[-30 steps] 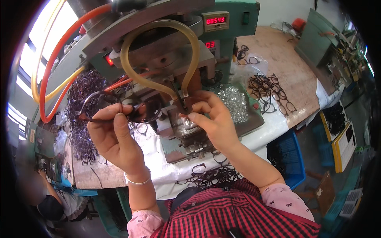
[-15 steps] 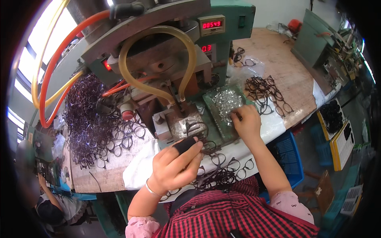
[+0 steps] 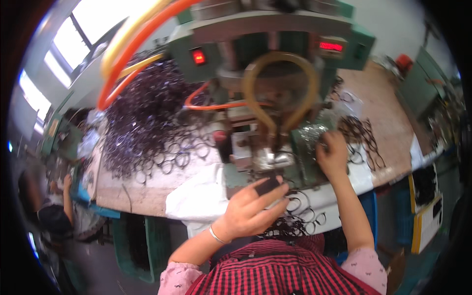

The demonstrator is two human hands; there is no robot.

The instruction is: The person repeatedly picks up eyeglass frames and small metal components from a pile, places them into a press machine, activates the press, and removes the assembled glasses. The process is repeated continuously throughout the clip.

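Observation:
My left hand (image 3: pixel 254 209), a black cover on one finger, is closed at the fingertips in front of the machine's metal fixture (image 3: pixel 241 152). It pinches a dark eyeglass frame, blurred and mostly hidden by the fingers. To the right, my right hand (image 3: pixel 334 153) has its fingers curled together over a green tray (image 3: pixel 309 169) of small shiny silver pieces (image 3: pixel 311 133). Whatever those fingertips hold is too small to make out. Above the fixture, a looped yellowish tube (image 3: pixel 310 73) comes down from the green press machine (image 3: pixel 361 32).
A large heap of dark eyeglass frames (image 3: pixel 142 113) covers the left of the table. More frames (image 3: pixel 361 135) lie right of the tray, others (image 3: pixel 290 223) at the front edge beside a white cloth (image 3: pixel 196 196). A co-worker (image 3: pixel 56 216) sits at far left.
The view has turned left, so the machine and both hands appear farther right. My left hand remains before the fixture and my right hand over the tray.

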